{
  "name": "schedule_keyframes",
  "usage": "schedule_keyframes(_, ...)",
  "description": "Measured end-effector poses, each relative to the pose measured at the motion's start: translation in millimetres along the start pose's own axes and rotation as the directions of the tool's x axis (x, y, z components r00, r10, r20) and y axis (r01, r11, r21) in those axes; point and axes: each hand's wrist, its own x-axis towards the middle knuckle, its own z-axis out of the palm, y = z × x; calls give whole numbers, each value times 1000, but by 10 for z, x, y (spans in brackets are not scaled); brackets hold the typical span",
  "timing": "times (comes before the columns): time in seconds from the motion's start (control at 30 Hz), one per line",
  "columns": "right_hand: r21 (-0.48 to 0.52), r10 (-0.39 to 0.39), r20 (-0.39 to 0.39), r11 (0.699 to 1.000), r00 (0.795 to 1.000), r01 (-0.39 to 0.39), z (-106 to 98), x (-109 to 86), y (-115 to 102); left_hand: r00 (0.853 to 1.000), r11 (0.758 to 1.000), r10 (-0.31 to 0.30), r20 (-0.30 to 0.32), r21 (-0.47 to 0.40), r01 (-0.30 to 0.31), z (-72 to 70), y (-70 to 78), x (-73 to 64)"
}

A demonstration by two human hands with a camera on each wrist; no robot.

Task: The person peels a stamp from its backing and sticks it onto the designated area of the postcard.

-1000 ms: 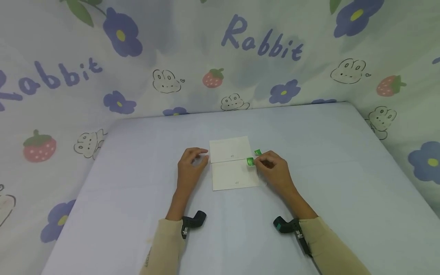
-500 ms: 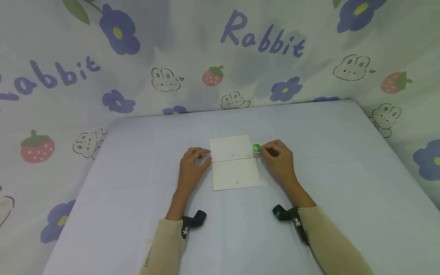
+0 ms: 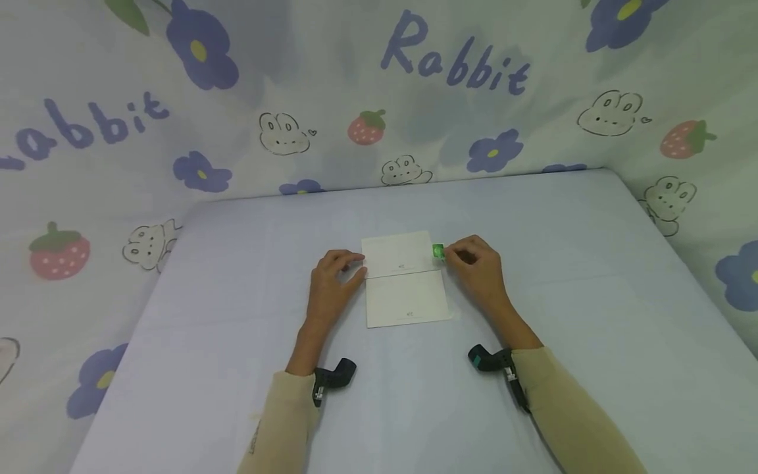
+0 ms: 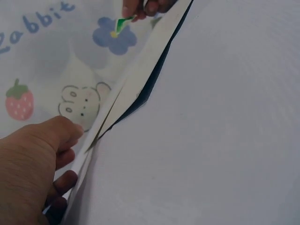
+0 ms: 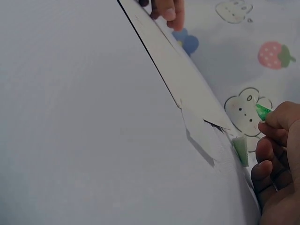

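Note:
Two cream-white cards with small dark print lie one beyond the other: the far card [image 3: 395, 255] and the near card [image 3: 407, 299]. My right hand [image 3: 476, 260] pinches a small green stamp [image 3: 438, 251] by its edge, close at the far card's right side. In the right wrist view the held stamp [image 5: 263, 111] sticks up from thumb and finger, and a pale green stamp-like piece [image 5: 241, 151] shows below that hand. My left hand [image 3: 331, 283] has thumb and index finger apart, fingertips right at the far card's left edge; it holds nothing.
A white cloth-covered table [image 3: 249, 368] spreads around the cards. Behind it hangs a patterned curtain [image 3: 331, 85] with rabbits, flowers and strawberries. A thin translucent strip [image 5: 199, 133] sticks out at the near card's right end.
My right hand has moved away from me with the stamp, from the near card's top right corner to beside the far card. My left hand has shifted slightly right, to the far card's edge.

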Motion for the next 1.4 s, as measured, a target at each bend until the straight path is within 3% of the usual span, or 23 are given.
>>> schedule_keyframes(0.5, 20, 15, 7, 1000, 1000, -15, 26, 109, 12, 1000, 999, -26, 17, 46, 26, 17, 34, 29)
schedule_keyframes(1.4, -44, -4, 21, 999, 1000, 5, 99, 268, 82, 998, 994, -46, 48, 100, 41, 23, 29, 12)
